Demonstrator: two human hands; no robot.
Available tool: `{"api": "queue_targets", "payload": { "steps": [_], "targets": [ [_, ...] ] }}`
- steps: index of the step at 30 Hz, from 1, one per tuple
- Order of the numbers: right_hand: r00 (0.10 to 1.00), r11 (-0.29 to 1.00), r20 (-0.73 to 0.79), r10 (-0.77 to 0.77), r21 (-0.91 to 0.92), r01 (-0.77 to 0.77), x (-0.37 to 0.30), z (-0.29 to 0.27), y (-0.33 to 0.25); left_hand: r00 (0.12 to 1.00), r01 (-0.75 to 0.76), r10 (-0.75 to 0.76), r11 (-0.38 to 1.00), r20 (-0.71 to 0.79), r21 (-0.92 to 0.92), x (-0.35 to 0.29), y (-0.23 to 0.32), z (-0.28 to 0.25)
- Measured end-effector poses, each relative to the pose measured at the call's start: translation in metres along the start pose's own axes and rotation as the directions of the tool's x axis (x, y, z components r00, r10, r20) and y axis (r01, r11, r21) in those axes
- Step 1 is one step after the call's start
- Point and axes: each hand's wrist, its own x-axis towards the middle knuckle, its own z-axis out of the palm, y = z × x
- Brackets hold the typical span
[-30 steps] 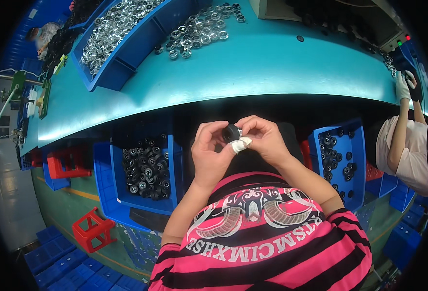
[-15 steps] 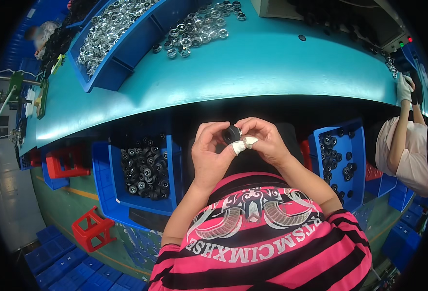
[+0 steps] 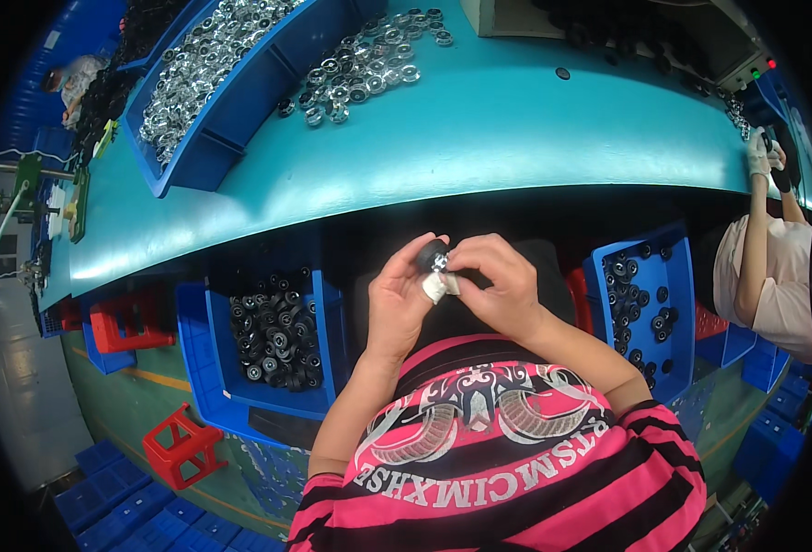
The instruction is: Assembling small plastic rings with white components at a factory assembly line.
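Before the striped shirt (image 3: 489,451), short of the bench edge: both forearms angled inward, left hand (image 3: 397,299) and right hand (image 3: 509,283) close together, fingers curled. Beyond, a turquoise bench (image 3: 535,129) with a blue bin (image 3: 240,103) of clear wheels (image 3: 194,83), more loose alongside. Lower down, black wheels (image 3: 280,336) heaped in a left crate (image 3: 332,322), others scattered in a right crate (image 3: 684,294); at far right, a co-worker (image 3: 774,285). Between both hands, a black wheel (image 3: 431,254): pinched by left thumb and fingers; right thumb and fingertips drawn narrow at its shiny side, firm grip or mere touch impossible to make out. On the thumbs, white wraps (image 3: 434,289).
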Motion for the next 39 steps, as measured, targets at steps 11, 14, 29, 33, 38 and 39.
{"api": "queue_targets", "payload": {
  "steps": [11, 14, 29, 33, 38, 39],
  "targets": [
    [0.952, 0.94, 0.155, 0.263, 0.179, -0.289, 0.008, -0.008, 0.005, 1.0, -0.018, 0.015, 0.991, -0.024, -0.135, 0.003, -0.016, -0.008],
    [0.881, 0.864, 0.342, 0.326, 0.271, -0.424, 0.002, -0.002, 0.012, 1.0, -0.024, 0.023, 0.993, -0.01, -0.116, 0.002, -0.013, -0.008],
    [0.977, 0.974, 0.157, 0.144, 0.154, -0.168, -0.002, 0.007, -0.004, 0.96, -0.226, 0.256, 0.946, -0.11, 0.233, 0.005, -0.019, 0.004],
    [0.939, 0.892, 0.222, 0.262, 0.315, -0.324, 0.001, 0.006, 0.006, 0.994, -0.102, 0.103, 0.994, -0.035, 0.045, 0.007, -0.009, 0.0],
    [0.937, 0.926, 0.215, 0.275, 0.203, -0.318, 0.001, 0.0, -0.004, 0.984, -0.165, 0.177, 0.96, -0.031, 0.228, 0.008, -0.011, 0.0],
    [0.954, 0.954, 0.196, 0.227, 0.152, -0.258, 0.0, 0.002, -0.003, 0.981, -0.163, 0.183, 0.956, -0.06, 0.245, 0.006, -0.011, 0.0]
  ]
}}
